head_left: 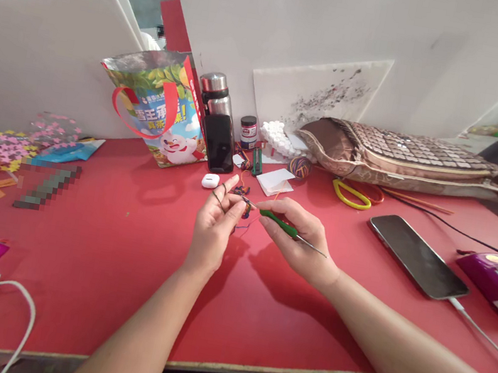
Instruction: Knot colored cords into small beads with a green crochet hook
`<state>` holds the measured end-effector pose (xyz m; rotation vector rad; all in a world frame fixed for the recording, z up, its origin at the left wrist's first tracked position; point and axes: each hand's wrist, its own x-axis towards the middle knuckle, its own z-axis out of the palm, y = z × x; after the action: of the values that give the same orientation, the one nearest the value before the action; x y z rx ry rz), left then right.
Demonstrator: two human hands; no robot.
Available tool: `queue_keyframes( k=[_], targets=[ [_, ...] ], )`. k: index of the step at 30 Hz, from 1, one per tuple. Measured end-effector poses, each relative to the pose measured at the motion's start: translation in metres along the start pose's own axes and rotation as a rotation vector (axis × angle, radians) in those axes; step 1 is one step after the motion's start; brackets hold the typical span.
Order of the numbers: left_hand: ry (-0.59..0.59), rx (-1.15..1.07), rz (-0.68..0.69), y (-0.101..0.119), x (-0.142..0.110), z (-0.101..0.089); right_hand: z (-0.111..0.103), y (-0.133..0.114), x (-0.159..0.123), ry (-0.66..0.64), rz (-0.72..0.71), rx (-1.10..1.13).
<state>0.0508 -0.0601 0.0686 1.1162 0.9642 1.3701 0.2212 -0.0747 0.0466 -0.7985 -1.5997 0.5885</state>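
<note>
My right hand (300,236) is closed around a crochet hook with a green handle (278,223), its metal tip pointing left toward my other hand. My left hand (215,222) pinches a small multicoloured piece of yarn work (245,202), with dark thread looped over the raised fingers. Both hands hover above the middle of the red table (113,253), almost touching at the hook's tip. A ball of multicoloured yarn (300,166) lies behind them.
A phone (416,256) on a cable lies at the right beside a purple box (497,285). Yellow scissors (351,194), a folded cushion (402,155), a printed bag (161,108), a flask (216,117) and white earbuds case (210,181) sit behind. Paper stars (2,145) lie left.
</note>
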Motion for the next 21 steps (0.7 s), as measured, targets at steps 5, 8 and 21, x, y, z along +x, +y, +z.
queue_keyframes(
  k=[5, 8, 21],
  targets=[
    [-0.001, 0.004, 0.019, -0.002, 0.001, 0.0, 0.001, -0.003, -0.001, -0.009, 0.005, -0.006],
    [0.012, -0.005, 0.02, -0.001, 0.002, 0.0, 0.002, -0.006, -0.003, -0.015, 0.035, 0.014],
    [0.004, 0.006, -0.012, 0.001, -0.007, 0.008, 0.01, -0.008, -0.008, 0.018, -0.105, -0.153]
  ],
)
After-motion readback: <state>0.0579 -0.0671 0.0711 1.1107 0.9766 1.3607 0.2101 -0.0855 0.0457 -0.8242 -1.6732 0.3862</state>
